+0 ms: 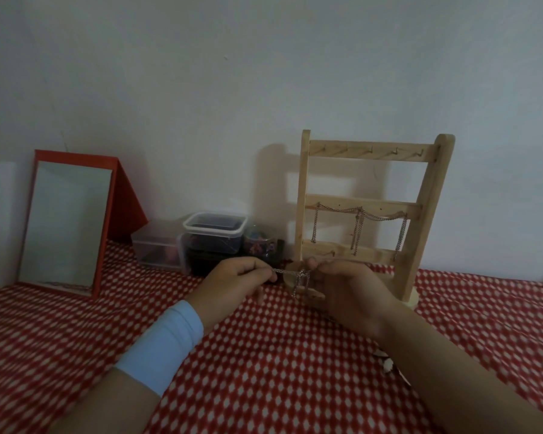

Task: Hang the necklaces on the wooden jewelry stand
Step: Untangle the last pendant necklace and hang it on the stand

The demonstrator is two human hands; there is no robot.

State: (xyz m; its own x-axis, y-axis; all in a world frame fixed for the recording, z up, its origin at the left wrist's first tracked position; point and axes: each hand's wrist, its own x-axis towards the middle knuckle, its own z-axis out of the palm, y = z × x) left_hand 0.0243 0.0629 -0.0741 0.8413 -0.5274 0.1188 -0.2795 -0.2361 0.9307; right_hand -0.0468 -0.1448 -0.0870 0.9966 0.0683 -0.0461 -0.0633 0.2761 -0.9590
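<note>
Left hand (235, 278) and right hand (342, 289) pinch 1 necklace (290, 272) taut; wooden stand (361, 202) just behind them.

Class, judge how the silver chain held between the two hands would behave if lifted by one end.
Probably floppy: part of the chain hangs limp between the left hand and right hand. Likely light, since fingertip pinches seem to hold it. Apt to tangle, judging by the bunched links.
</note>
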